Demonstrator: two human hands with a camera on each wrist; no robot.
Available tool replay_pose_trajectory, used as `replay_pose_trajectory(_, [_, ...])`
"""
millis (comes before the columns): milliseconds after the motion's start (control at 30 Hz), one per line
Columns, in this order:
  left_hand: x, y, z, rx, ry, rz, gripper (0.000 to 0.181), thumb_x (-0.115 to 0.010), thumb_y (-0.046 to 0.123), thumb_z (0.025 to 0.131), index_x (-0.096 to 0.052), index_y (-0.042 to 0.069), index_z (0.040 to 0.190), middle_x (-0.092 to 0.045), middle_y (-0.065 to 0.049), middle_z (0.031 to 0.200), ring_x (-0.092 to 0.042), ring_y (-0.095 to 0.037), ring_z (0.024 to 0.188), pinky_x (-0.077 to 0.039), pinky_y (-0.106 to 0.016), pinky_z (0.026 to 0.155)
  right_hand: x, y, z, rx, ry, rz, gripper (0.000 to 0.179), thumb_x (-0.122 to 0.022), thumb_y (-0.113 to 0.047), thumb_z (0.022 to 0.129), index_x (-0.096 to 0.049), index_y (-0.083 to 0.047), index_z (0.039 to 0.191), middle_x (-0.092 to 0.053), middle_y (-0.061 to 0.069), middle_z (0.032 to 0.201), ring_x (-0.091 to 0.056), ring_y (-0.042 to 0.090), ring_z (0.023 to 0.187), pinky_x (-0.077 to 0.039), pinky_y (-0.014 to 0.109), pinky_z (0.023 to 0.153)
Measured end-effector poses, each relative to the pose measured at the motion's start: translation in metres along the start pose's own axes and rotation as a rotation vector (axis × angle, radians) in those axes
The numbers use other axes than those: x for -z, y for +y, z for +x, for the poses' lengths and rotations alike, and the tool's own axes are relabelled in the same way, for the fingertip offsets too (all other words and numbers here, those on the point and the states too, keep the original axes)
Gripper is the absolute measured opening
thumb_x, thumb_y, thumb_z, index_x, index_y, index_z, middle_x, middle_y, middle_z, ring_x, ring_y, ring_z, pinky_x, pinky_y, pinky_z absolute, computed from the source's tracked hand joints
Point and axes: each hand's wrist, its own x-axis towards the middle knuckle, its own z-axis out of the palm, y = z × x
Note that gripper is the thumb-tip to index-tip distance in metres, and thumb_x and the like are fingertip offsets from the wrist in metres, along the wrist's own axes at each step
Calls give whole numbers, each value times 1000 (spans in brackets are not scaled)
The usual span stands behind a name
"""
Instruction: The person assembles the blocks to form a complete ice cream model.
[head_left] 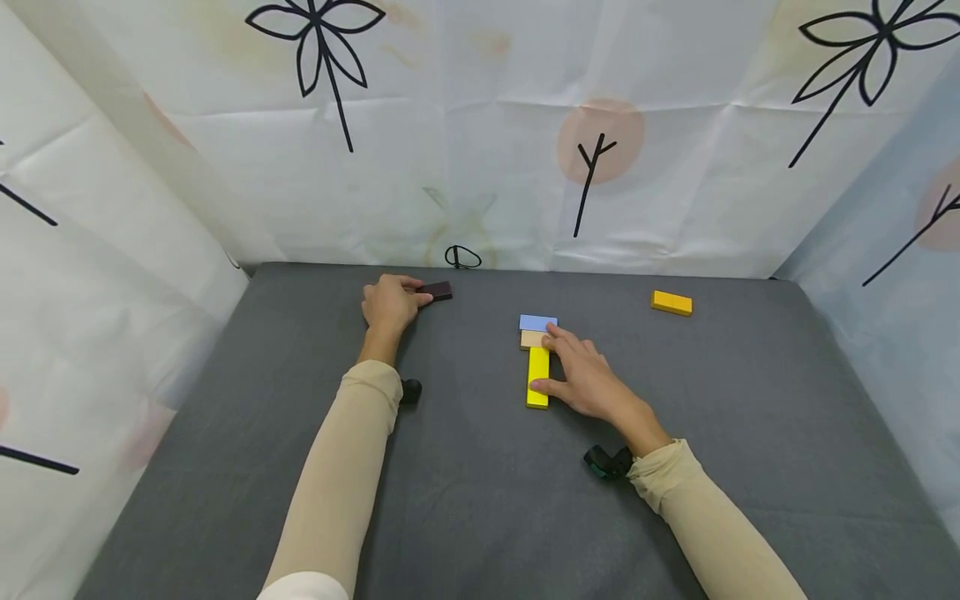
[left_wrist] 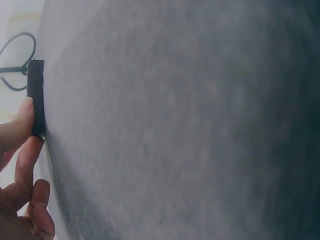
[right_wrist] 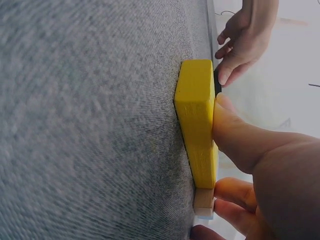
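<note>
My left hand [head_left: 390,302] is at the far left part of the table, its thumb and fingers pinching one end of a dark brown block [head_left: 438,291]. In the left wrist view the thumb lies on the face of that dark block [left_wrist: 36,95]. Near the middle, a yellow block [head_left: 537,367] points toward me, with a tan block [head_left: 531,339] across its far end and a blue block [head_left: 537,322] behind that. My right hand [head_left: 588,379] rests over them from the right: thumb on the yellow block [right_wrist: 196,120], fingertips at the tan and blue ones.
An orange-yellow block [head_left: 671,302] lies alone at the back right of the grey table [head_left: 480,500]. White patterned cloth [head_left: 465,150] rises behind the table's back edge and along both sides.
</note>
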Motion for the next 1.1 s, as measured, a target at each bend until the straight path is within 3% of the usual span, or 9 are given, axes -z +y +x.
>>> replay_pose_trajectory(1100, [-49,49,-16,-99,-83,3,34,-78,38,90,-76,28,123,-78,0,115,-47,-35,134,-36,-53,116,0,1,1,-17,-5,6,72,-72,-35,96,-42,-6,155,-17,9,172,-30,46,148,-27,70,116])
